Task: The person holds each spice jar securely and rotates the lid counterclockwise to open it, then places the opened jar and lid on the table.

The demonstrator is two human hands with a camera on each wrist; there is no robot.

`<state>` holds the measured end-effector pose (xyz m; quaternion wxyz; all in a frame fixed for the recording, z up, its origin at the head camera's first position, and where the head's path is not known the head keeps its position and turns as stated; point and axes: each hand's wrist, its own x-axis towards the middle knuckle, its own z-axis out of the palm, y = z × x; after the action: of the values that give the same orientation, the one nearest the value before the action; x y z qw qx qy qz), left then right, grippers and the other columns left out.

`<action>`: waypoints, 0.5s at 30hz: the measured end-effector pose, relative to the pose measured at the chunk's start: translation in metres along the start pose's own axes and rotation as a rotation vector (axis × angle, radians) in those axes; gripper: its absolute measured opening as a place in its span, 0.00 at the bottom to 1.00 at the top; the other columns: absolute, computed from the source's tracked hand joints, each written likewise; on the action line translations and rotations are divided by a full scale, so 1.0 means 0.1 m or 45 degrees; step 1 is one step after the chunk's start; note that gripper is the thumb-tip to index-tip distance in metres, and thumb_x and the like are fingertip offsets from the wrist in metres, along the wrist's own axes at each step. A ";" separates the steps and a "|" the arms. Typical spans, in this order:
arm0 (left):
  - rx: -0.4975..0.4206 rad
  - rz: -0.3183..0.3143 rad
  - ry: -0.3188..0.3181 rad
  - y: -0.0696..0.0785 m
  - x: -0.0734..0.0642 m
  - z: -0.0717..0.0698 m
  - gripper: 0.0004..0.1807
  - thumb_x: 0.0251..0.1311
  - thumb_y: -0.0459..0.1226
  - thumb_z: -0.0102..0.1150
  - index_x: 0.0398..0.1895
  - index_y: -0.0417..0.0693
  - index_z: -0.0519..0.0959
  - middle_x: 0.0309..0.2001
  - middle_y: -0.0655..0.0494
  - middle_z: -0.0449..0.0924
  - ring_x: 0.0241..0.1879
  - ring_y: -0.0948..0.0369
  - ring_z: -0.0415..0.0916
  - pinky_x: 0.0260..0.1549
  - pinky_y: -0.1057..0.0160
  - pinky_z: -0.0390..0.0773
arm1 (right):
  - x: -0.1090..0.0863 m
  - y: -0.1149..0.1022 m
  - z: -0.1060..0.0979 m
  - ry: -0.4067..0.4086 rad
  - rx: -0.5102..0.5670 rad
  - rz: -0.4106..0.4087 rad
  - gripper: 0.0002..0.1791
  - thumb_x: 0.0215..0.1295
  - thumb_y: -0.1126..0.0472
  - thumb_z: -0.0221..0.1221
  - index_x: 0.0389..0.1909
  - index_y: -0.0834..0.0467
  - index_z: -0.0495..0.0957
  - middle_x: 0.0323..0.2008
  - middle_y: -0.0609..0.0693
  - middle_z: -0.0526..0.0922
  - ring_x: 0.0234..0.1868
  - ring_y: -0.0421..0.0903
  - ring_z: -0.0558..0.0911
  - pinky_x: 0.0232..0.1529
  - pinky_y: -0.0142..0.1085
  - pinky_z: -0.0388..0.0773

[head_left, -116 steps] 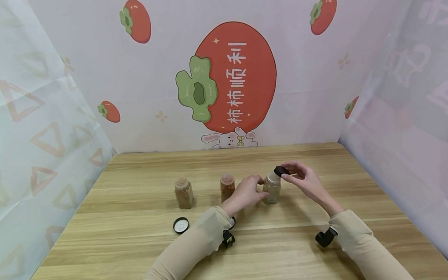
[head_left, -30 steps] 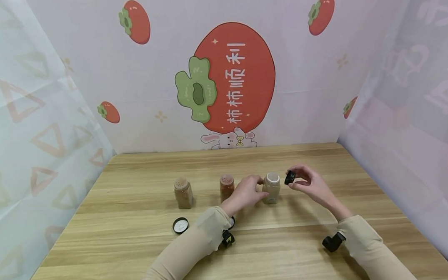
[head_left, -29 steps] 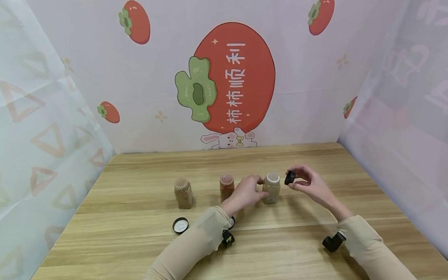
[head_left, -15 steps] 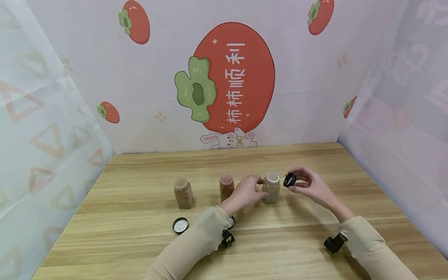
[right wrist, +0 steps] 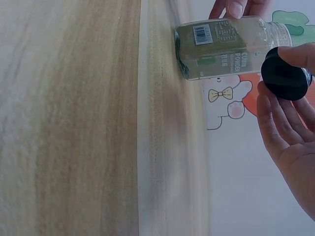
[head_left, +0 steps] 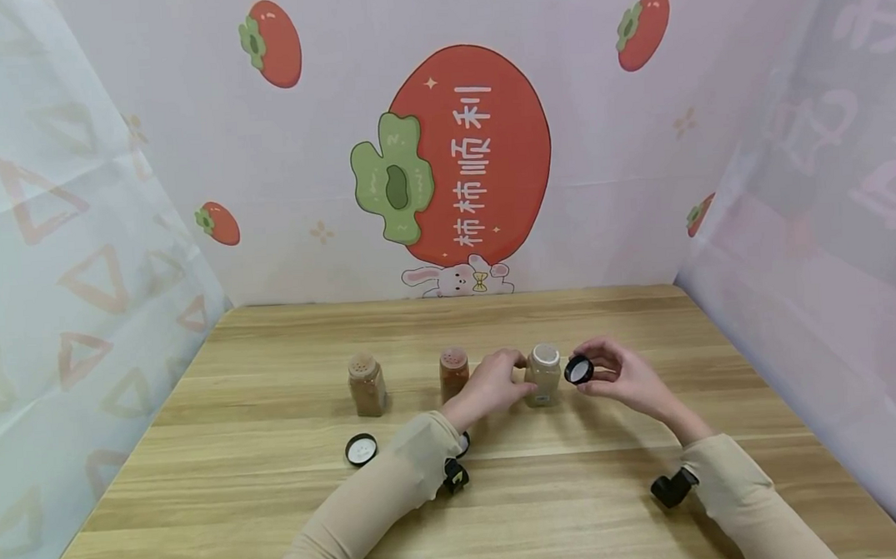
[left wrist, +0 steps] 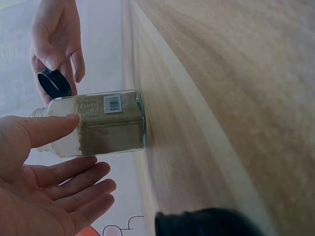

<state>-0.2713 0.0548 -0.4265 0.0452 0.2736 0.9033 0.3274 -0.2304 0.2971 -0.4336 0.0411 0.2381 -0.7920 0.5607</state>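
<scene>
A glass jar of cumin powder point(head_left: 545, 384) stands upright on the wooden table, its white-rimmed mouth uncovered. My left hand point(head_left: 493, 386) holds it from the left; in the left wrist view the thumb lies along one side of the jar point(left wrist: 110, 130) and the fingers on the other. Just right of the mouth, my right hand point(head_left: 625, 378) pinches a black lid point(head_left: 579, 370) by its edge, its pale inner side facing the head camera. The right wrist view shows the black outside of the lid point(right wrist: 285, 76) between thumb and fingers, and the jar's printed label.
Left of the hands stand a reddish spice shaker point(head_left: 454, 375), partly behind the left hand, and a brown spice shaker point(head_left: 367, 387). One black lid point(head_left: 361, 450) lies inner side up on the table point(head_left: 563, 508). Another lid point(head_left: 464, 444) is mostly hidden by the left sleeve.
The right hand has moved the lid from over the jar's mouth to its right, then slightly lower, turning its inner side into view. The left hand and jar have stayed put.
</scene>
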 end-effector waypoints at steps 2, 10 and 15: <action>-0.001 -0.002 -0.002 0.00 0.00 0.00 0.23 0.55 0.42 0.66 0.52 0.43 0.76 0.54 0.50 0.78 0.53 0.54 0.76 0.53 0.60 0.77 | 0.00 0.00 0.00 -0.016 -0.004 0.010 0.29 0.50 0.74 0.66 0.55 0.70 0.68 0.53 0.71 0.72 0.49 0.36 0.80 0.48 0.29 0.80; 0.005 -0.009 -0.002 -0.01 0.00 0.01 0.23 0.55 0.42 0.67 0.52 0.44 0.76 0.54 0.50 0.78 0.53 0.55 0.76 0.54 0.60 0.76 | -0.03 -0.03 -0.02 -0.064 -0.042 0.022 0.30 0.52 0.74 0.65 0.58 0.70 0.68 0.53 0.45 0.77 0.51 0.38 0.79 0.49 0.29 0.79; 0.001 -0.014 0.000 -0.01 0.00 0.01 0.23 0.55 0.43 0.66 0.53 0.45 0.76 0.55 0.50 0.78 0.54 0.55 0.76 0.54 0.60 0.76 | -0.04 -0.02 -0.03 -0.095 -0.043 0.007 0.29 0.50 0.78 0.63 0.56 0.74 0.68 0.53 0.60 0.77 0.50 0.37 0.80 0.48 0.28 0.79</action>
<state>-0.2717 0.0549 -0.4275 0.0470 0.2685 0.9050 0.3267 -0.2264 0.3006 -0.4320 0.0140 0.2557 -0.8029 0.5383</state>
